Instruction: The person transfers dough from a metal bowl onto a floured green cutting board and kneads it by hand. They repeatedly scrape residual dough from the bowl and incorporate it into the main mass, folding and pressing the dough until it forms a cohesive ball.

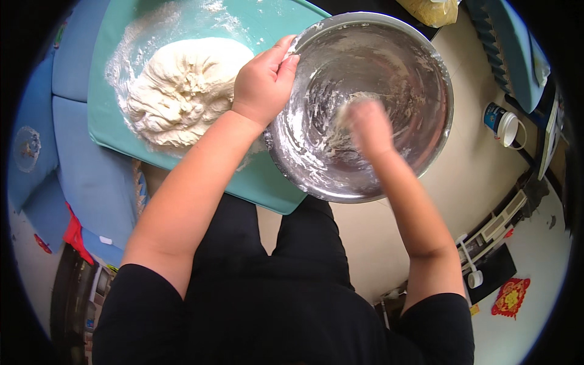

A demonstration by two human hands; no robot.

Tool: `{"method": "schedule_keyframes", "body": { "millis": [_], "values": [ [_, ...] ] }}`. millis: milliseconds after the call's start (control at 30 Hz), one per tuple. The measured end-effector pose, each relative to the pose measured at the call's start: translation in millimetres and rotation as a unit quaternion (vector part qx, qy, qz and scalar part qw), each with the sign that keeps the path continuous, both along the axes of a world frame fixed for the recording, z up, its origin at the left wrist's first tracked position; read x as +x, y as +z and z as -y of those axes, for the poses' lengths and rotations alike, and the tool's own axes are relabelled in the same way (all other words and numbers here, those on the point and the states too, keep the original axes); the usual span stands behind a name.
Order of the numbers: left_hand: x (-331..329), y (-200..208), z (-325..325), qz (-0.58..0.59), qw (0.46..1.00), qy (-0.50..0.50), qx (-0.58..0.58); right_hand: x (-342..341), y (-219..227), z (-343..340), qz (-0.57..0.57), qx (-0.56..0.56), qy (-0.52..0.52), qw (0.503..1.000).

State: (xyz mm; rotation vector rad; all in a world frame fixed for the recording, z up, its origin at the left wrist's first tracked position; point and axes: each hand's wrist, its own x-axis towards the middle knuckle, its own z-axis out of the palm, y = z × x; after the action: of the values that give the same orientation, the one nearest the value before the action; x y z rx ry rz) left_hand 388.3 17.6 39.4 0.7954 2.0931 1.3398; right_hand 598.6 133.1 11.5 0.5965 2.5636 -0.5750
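Observation:
My left hand (266,79) is closed on the left rim of a large steel mixing bowl (420,91), which is tilted so its inside faces me. Streaks of flour and dough scraps coat the bowl's inner wall. Inside it, my right hand (368,128) is at the bottom among the scraps, smeared by motion, so its fingers do not show clearly. To the left, a big lump of rough, folded white dough (188,85) lies on a floured teal table top (115,131). The bowl overlaps the right edge of that top.
A blue sofa (91,158) stands along the left side. At the top right is a bag of yellowish stuff (432,11). A white and dark blue bucket (504,125) sits on the pale floor (474,164) at the right, near a blue seat (511,48).

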Motion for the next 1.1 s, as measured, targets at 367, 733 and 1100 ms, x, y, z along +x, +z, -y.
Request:
{"method": "schedule_keyframes", "body": {
  "millis": [367, 733, 1100],
  "values": [
    [0.9, 6.8, -3.5, -0.017, 0.999, 0.011, -0.031, 2.3, 20.7, 39.1, -0.067, -0.046, -0.016, 0.997],
    [6.9, 1.4, 3.2, -0.014, 0.999, 0.021, -0.038, -28.3, 7.1, 73.7, -0.094, -0.039, -0.049, 0.994],
    [10.5, -4.4, -3.7, -0.042, 0.999, 0.017, -0.025, -54.7, -8.2, 52.8, -0.239, -0.146, -0.025, 0.960]
  ]
}}
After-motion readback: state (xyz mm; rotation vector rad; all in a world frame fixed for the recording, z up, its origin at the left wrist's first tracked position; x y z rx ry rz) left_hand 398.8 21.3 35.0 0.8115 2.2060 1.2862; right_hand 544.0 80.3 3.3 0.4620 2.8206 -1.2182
